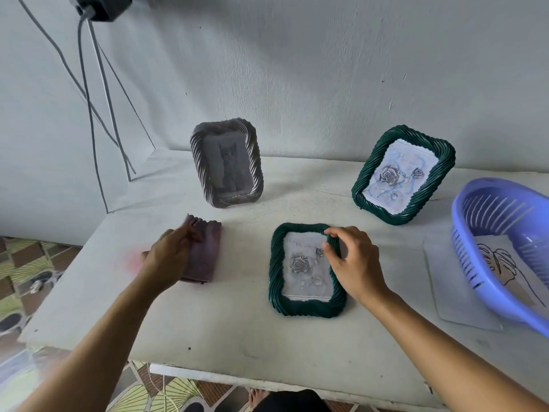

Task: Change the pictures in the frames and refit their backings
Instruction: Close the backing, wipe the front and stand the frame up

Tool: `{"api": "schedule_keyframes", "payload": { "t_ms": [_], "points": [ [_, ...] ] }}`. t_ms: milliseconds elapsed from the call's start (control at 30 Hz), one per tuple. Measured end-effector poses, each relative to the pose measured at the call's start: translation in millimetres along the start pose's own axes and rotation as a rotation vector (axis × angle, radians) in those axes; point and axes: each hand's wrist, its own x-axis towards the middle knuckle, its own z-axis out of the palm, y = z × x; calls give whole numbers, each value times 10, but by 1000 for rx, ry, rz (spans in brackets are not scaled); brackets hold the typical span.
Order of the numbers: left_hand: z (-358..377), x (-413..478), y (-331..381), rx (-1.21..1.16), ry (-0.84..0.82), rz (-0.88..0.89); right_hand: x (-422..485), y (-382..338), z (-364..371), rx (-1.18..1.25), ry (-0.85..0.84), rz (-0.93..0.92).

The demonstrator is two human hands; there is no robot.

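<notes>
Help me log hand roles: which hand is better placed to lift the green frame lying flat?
Right. The right hand pinches the flat green frame's upper right edge with its fingers; the left hand rests on the purple backing, apart from that frame.

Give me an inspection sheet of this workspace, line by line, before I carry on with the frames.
Surface: white table, scuffed, a few dark specks.
Job's things: flat green frame, rose picture facing up; standing green frame and grey frame upright at the back; purple backing lying loose.
Clutter: blue basket partly over a sheet with a leaf drawing.
Hands: left hand rests on the purple backing, grip unclear; right hand pinches the flat green frame's right rim.
Cables: cables run down the wall from a black box.
Surroundings: pale wall; patterned floor tiles.
</notes>
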Motion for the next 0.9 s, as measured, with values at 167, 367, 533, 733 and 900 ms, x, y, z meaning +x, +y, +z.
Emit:
{"api": "schedule_keyframes", "payload": {
  "t_ms": [167,367,533,733,900],
  "points": [
    [102,-107,-116,342,153,77,-54,-41,40,-66,5,7],
    [154,-190,-252,570,77,326,-131,-29,120,-187,-8,14],
    [189,-151,-348,598,-13,292,-149,-43,134,-212,-23,42],
    [201,-187,55,547,135,343,-137,-55,112,-192,-5,24],
    [488,-323,631,378,83,321,-134,-81,12,-324,10,94]
  ]
}}
